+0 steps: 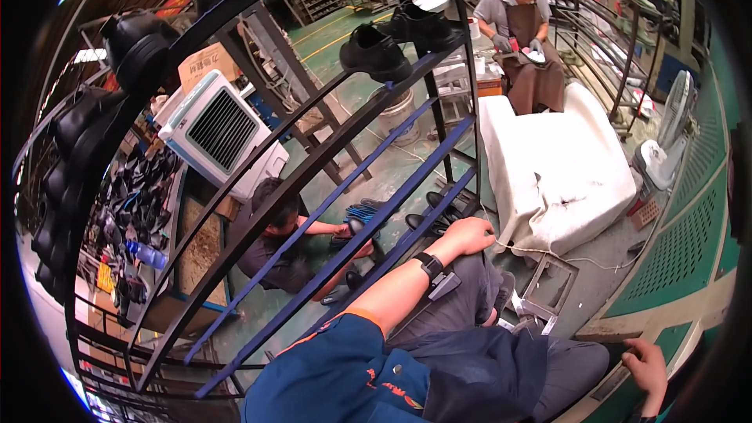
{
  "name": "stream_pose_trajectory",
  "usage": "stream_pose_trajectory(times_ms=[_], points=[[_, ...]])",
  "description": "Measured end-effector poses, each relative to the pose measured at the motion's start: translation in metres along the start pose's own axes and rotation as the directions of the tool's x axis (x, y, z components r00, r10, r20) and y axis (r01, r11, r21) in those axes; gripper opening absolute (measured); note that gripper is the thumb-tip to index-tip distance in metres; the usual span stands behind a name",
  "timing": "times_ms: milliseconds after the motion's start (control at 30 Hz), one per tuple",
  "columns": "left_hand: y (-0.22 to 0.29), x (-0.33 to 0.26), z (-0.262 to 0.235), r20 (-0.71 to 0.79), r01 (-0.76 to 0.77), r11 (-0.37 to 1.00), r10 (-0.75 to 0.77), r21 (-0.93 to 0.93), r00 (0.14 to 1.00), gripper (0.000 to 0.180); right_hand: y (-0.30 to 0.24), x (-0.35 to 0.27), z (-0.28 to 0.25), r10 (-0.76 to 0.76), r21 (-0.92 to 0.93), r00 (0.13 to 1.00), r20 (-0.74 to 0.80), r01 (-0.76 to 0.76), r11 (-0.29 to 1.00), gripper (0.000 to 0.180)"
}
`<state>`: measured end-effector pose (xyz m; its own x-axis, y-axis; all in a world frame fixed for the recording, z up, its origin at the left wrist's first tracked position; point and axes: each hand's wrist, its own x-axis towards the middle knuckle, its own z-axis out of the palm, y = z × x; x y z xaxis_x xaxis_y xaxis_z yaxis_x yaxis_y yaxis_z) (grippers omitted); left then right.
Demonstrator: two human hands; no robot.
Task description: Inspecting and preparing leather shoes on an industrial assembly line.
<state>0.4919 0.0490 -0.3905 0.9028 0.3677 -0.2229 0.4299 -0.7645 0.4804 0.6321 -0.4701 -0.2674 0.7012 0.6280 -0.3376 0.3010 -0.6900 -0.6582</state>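
Navy shirt (313, 376) bears orange lettering (395, 390), left hand (471, 236) resting on grey trousers (462, 294).

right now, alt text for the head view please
The left hand lies near the knee; the right hand is beside green panelling. A metal rack bearing black shoes slants across the left, with one co-worker crouching beyond it.

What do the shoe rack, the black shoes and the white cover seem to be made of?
Shoe rack: likely painted metal, from its slim black and blue bars.
Black shoes: smooth leather or a synthetic lookalike, given their soft shine.
White cover: a matte, pliable sheet, perhaps fabric or vinyl, given its creases.
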Motion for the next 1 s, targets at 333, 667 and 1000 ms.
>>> stream_pose_trajectory(times_ms=[333, 667, 1000], points=[[-0.004, -0.002, 0.002, -0.017, -0.003, 1.000, 0.003, -0.008, 1.000, 0.040, 0.007, 0.001, -0.002, 0.010, 0.078, 1.000, 0.015, -0.011, 0.997, 0.035], [-0.001, -0.007, -0.001, -0.074, -0.030, 0.999, 0.029, -0.020, 0.997, 0.035, -0.020, -0.004, -0.013, 0.147, -0.140, 0.976, 0.160, -0.125, 0.982, 0.046], [-0.005, -0.004, 0.001, -0.067, -0.035, 0.999, 0.033, -0.035, 0.997, 0.039, 0.010, 0.001, -0.003, 0.058, 0.159, 0.998, 0.013, -0.059, 0.985, 0.033]])
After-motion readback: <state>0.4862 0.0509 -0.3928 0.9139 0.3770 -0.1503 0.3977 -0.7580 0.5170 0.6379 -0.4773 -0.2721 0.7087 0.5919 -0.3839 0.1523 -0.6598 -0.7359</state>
